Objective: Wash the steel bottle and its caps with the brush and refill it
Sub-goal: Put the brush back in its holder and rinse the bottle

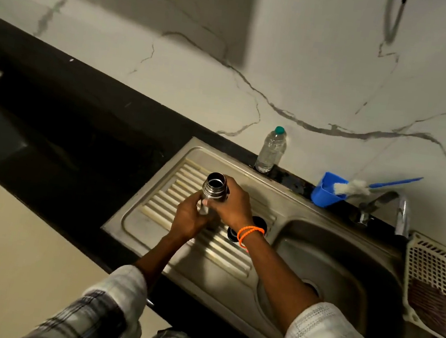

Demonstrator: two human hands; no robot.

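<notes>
- Steel bottle (214, 189), uncapped, is held over the ribbed drainboard of the sink (290, 206); its threaded mouth is open and dark inside, so my guess is that the caps are off and scrubbing has not begun.
- Right hand (235, 204) wraps the bottle's upper body just under the threads; left hand (189, 218) curls round its lower part from beneath.
- Caps: two dark round pieces (248, 229) lie on the drainboard just behind the right wrist, half hidden by it and its orange band (250, 236).
- Brush (355, 187), white fluffy bristles on a thin blue plastic handle, rests across a blue cup (326, 192) on the black desk (52, 118), well apart from the bottle.
- Next move probably calls for freeing one hand to reach the brush near the tap (401, 215), then bringing the bottle over the basin.
- Materials: brushed steel bottle and sink, smooth and likely slippery when wet; a clear plastic bottle (271, 149) with green cap stands by the marble-look wall.
</notes>
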